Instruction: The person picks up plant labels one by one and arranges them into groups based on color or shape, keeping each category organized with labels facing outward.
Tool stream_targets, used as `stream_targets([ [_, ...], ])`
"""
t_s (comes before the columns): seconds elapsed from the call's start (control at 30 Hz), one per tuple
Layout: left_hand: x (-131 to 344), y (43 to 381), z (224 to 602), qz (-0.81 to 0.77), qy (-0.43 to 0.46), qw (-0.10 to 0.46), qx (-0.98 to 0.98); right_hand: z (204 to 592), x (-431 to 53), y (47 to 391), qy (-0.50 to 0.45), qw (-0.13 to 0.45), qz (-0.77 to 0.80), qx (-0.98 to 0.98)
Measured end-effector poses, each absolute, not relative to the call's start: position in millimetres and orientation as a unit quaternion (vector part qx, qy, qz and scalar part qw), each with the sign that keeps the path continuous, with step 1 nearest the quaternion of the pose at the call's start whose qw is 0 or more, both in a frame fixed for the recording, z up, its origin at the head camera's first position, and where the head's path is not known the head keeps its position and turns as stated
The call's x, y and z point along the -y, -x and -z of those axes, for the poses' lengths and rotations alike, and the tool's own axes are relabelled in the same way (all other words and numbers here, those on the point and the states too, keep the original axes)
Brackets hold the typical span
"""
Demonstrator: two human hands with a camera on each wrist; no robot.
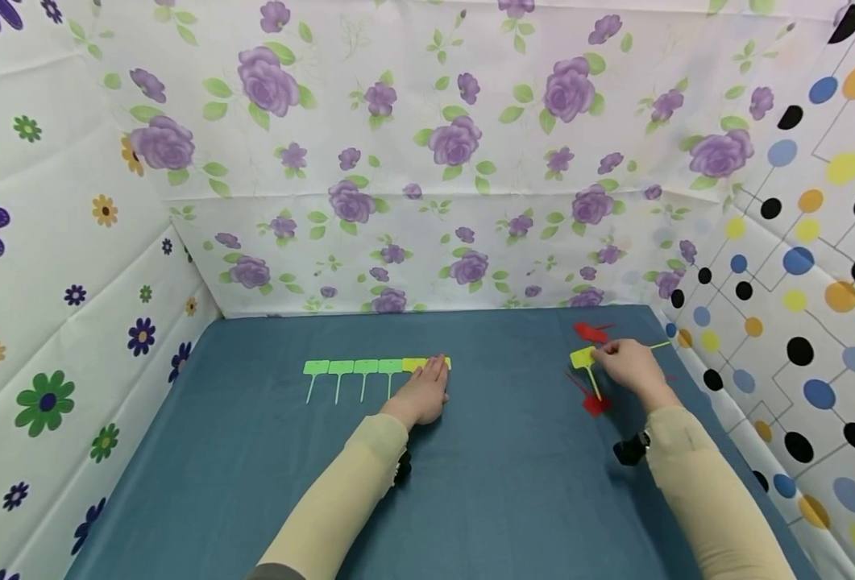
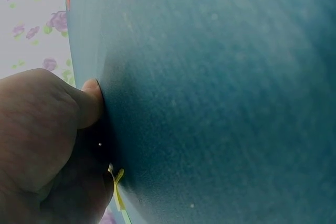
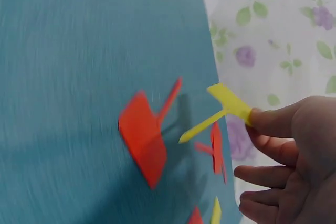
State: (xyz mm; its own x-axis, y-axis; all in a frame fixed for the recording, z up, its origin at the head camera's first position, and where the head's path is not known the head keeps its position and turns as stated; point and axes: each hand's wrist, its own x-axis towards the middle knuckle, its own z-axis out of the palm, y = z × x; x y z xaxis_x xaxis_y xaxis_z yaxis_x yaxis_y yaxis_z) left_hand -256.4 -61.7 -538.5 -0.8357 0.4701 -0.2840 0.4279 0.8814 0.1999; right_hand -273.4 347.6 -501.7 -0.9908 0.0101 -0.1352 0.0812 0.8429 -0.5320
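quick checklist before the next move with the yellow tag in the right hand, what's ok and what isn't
1. Held yellow tag secure: ok, the right hand pinches it by its head.
2. Green tags lined up: ok, four heads side by side, stems toward the person.
3. Row's yellow tags fully visible: not ok, the left hand covers part of them.
4. Row's yellow stems straight: cannot tell, they are hidden.
5. Red tags apart from the row: ok, they lie near the right hand.
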Motion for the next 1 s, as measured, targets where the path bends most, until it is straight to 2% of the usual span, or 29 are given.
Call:
stream_targets([
  [0.33, 61, 258, 542, -0.062, -0.236, 0.169, -0.955, 514, -270, 279, -0.041, 0.072, 0.396, -0.915],
  [0.57, 62, 258, 540, -0.059, -0.239, 0.16, -0.956, 523, -220, 284, -0.016, 0.039, 0.417, -0.908],
  [1.0, 61, 255, 538, -0.061, -0.232, 0.154, -0.958, 540, -172, 285, 0.007, 0.01, 0.438, -0.899],
])
